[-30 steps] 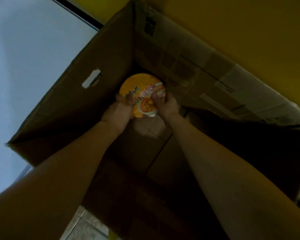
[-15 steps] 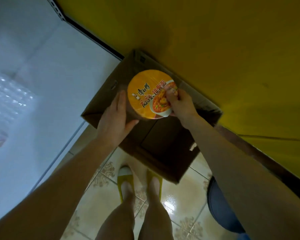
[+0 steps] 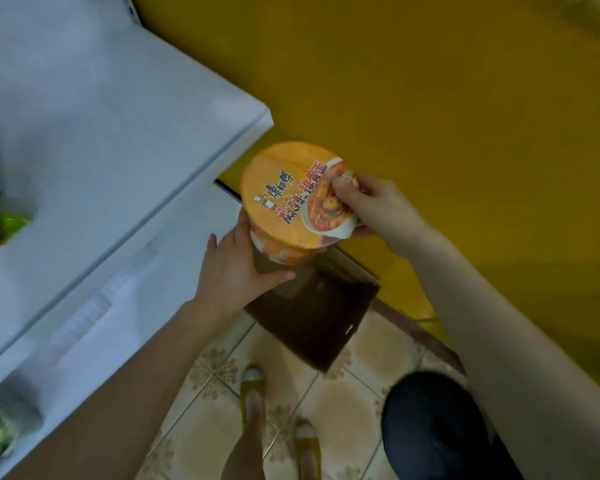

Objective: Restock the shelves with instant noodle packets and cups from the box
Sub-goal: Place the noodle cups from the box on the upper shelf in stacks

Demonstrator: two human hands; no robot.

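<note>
Head view looks down on a person standing beside a white shelf unit (image 3: 125, 140), holding a round orange noodle cup (image 3: 284, 199) in the air above an open brown cardboard box (image 3: 312, 310) on the tiled floor (image 3: 347, 393). The cup is tilted, its printed lid facing the camera. The right hand (image 3: 378, 209) pinches the lid's rim, thumb on top and fingers curled under the edge. The left hand (image 3: 232, 271) lies against the cup's lower side with fingers fairly straight and the thumb stretched out beneath the base. Green packets (image 3: 0, 233) lie on a shelf at the far left edge, blurred. Behind the box stands a yellow wall (image 3: 430, 98). Two feet in yellow shoes (image 3: 252, 386) stand just in front of the box, and a dark blue rounded thing (image 3: 430, 431) sits on the floor to their right.
</note>
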